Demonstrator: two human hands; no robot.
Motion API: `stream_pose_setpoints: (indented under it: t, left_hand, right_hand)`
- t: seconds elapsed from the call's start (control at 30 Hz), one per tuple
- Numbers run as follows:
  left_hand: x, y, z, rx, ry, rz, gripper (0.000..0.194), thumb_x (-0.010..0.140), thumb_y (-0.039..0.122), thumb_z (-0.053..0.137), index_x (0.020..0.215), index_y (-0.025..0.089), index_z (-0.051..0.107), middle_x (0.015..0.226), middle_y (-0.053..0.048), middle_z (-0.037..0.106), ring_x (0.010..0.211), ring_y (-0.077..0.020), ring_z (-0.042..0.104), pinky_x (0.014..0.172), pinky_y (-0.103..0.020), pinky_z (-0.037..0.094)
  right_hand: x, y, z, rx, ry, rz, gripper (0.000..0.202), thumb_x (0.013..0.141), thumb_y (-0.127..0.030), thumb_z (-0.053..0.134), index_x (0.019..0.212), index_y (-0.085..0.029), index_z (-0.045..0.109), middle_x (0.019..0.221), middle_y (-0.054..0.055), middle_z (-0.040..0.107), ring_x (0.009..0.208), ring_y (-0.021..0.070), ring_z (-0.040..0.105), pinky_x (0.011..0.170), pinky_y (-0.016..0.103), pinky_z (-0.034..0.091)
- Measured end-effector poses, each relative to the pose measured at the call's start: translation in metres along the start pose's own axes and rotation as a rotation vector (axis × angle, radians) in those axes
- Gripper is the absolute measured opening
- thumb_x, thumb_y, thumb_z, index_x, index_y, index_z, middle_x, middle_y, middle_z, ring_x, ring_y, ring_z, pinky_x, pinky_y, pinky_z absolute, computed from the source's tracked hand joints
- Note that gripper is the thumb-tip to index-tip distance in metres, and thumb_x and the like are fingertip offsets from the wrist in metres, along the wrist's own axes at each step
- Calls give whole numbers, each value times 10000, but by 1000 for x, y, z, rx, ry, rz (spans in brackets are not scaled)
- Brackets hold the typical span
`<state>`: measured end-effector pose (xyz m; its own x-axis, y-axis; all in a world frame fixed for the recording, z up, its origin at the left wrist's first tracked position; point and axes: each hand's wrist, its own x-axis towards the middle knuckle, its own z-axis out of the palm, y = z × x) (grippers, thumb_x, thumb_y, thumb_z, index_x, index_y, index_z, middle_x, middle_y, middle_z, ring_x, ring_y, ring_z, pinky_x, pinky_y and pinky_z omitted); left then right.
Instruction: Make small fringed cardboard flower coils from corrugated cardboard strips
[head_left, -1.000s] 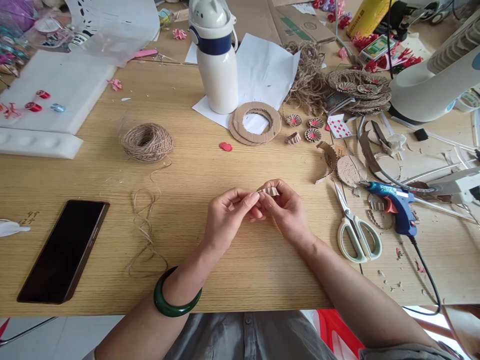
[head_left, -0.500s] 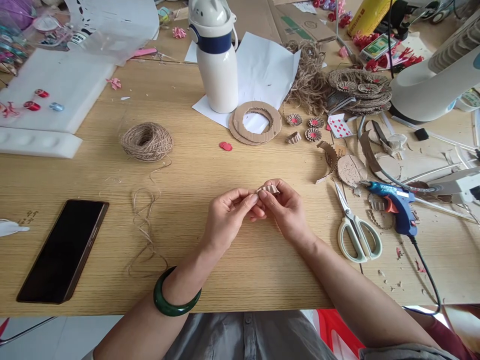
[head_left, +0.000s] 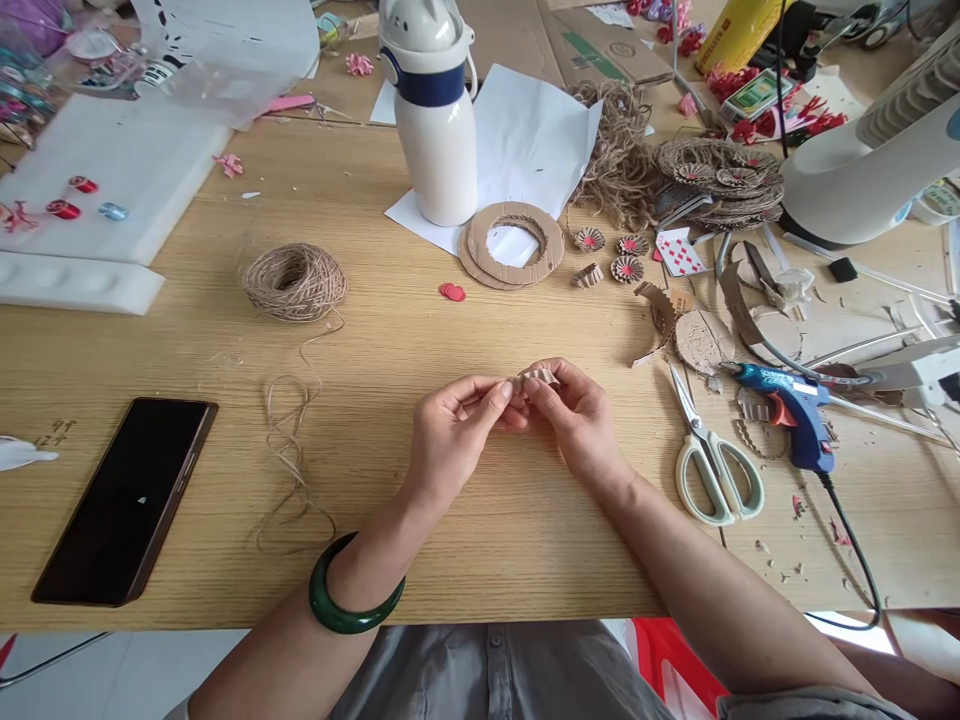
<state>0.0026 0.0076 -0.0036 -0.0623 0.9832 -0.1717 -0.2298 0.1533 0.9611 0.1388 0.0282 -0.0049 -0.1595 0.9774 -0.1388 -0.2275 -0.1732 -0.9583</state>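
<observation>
Between my fingertips is a small strip of corrugated cardboard (head_left: pixel 537 377), its wavy edge facing up. My left hand (head_left: pixel 459 425) pinches its left end with thumb and forefinger. My right hand (head_left: pixel 576 415) grips the other end, thumb pressed on the near side, and hides part of it. Beyond my hands lie two red paper discs (head_left: pixel 452 291) and a pair of cardboard rings (head_left: pixel 551 245). Several pleated cardboard rosettes (head_left: pixel 626 268) with red centres sit to the right of the rings, beside a loose corrugated coil (head_left: pixel 588 276).
Scissors (head_left: pixel 718 470) and a blue glue gun (head_left: pixel 806 405) with its cord lie at right, near cardboard scraps (head_left: pixel 703 340). A twine ball (head_left: pixel 295 283) trails a loose strand at left, above a phone (head_left: pixel 126 500). A white bottle (head_left: pixel 435 150) stands at the back.
My fingers have shifted very slightly on the cardboard strip, and a little more of its wavy edge shows. A small bright spot now appears on the phone screen.
</observation>
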Motion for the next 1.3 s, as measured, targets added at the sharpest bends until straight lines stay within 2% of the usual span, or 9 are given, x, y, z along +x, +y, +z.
stream_pose_setpoints:
  t: [0.27,0.53,0.83,1.0,1.13,1.3]
  left_hand:
    - [0,-2,-1,28,16,15,179,842,331,709,837,153,729,676,-26,736,607,-147,700,657,-260,582]
    - [-2,-1,0,121,40,44,182,852,335,696,857,156,725,668,-20,729,611,-140,694,658,-244,574]
    - [-5,7,2,231,40,118,153,853,314,690,863,171,745,698,-19,740,617,-142,699,645,-236,580]
    - [-6,8,3,265,52,177,153,831,323,706,831,178,756,790,-38,769,652,-154,715,618,-229,578]
    - [-6,6,2,202,29,114,162,824,333,720,837,173,746,797,-37,768,659,-155,716,612,-230,581]
    - [-4,2,1,60,3,10,192,836,352,718,808,162,729,671,-26,726,600,-146,688,554,-230,544]
  right_hand:
    - [1,2,-1,-25,8,14,306,776,-438,776,809,-180,614,709,-25,578,645,101,534,611,235,458]
    - [1,5,-1,-52,-10,8,353,749,-477,793,808,-187,601,704,-27,588,627,101,546,602,236,474]
    - [2,8,-2,-123,5,-32,328,780,-482,754,796,-200,587,691,-29,544,621,104,512,582,231,470]
    - [1,7,-2,-133,27,-29,325,786,-477,743,786,-203,568,692,-31,525,624,104,495,581,229,465]
    - [0,6,-1,-126,27,-39,323,784,-472,748,781,-205,565,686,-34,522,616,102,493,562,224,468]
    - [0,5,-1,-87,-10,-22,339,772,-490,765,808,-214,571,693,-33,554,599,108,528,534,235,494]
